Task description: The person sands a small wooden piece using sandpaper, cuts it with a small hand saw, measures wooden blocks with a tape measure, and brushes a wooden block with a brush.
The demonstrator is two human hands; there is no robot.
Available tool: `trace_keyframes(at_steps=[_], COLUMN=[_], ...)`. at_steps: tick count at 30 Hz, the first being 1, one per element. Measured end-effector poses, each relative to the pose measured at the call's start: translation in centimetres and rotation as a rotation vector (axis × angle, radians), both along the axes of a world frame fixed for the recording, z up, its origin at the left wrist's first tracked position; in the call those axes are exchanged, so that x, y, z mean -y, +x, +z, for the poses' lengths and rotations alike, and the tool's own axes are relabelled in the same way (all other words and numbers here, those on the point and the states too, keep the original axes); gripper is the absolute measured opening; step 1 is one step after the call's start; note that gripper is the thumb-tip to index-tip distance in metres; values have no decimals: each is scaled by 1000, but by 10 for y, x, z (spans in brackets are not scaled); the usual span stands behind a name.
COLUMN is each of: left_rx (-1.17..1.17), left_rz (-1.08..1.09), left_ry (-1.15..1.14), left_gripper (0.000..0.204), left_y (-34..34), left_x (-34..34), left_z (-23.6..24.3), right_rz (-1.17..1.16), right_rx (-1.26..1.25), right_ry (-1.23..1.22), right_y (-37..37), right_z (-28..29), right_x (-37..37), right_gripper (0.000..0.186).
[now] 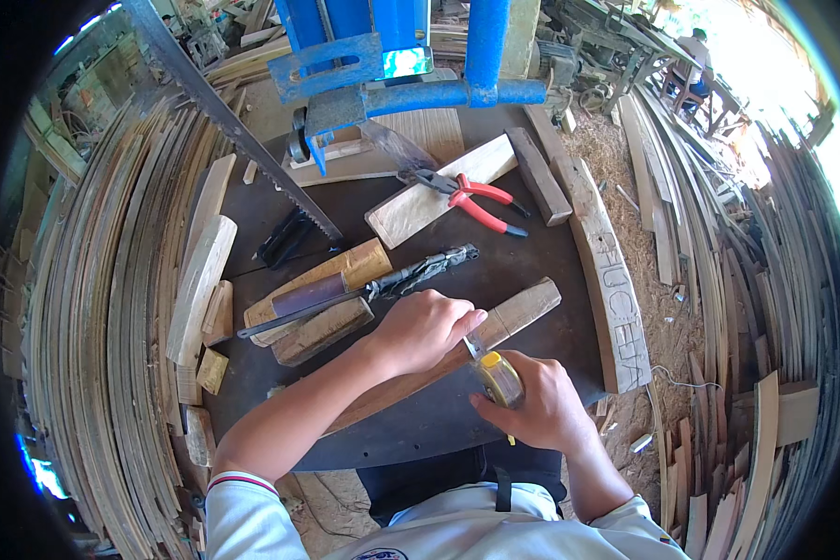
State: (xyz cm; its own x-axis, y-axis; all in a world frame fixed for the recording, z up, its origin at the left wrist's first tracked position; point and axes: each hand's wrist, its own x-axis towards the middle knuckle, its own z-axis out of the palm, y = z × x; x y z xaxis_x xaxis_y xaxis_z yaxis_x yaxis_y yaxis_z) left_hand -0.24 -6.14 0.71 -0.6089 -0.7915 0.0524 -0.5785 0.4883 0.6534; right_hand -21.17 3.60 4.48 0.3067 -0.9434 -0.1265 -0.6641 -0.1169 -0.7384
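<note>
My right hand [543,401] is wrapped around a tape measure [500,379] with a yellow and dark case, held low over the near side of the table. A short stretch of its metal blade [474,346] shows between the case and my left hand [415,329]. That left hand is closed, thumb and finger pinching at the blade's end, its other fingers mostly hidden. Beneath it runs a long, slightly curved wooden piece [523,310], slanting from lower left to upper right. A thin dark line crosses its face near the far end.
A toothed bandsaw blade [252,149] comes down to the dark table [420,439] beneath a blue machine frame [420,98]. Red-handled pliers [481,201] rest on a pale block [411,210]. A black-wrapped tool [420,271] lies beyond my left hand; a carved beam [607,280] edges the right.
</note>
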Motion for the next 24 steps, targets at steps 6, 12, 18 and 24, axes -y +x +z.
trace_keyframes(at_steps=[6, 12, 18, 24], left_rx=[-2, -7, -21, 2], left_rz=[3, -1, 1, -4], left_ry=[-7, -20, -35, -26], left_gripper=[46, 46, 44, 44], left_y=[0, 1, 0, 0], left_x=[0, 0, -1, 0], left_z=[2, 1, 0, 1], right_rz=[0, 3, 0, 7], right_rx=[33, 70, 101, 84], right_ry=[-3, -28, -19, -8], right_y=[0, 0, 0, 0], right_z=[-2, -8, -11, -10], right_x=[0, -2, -4, -4], right_gripper=[48, 49, 52, 52])
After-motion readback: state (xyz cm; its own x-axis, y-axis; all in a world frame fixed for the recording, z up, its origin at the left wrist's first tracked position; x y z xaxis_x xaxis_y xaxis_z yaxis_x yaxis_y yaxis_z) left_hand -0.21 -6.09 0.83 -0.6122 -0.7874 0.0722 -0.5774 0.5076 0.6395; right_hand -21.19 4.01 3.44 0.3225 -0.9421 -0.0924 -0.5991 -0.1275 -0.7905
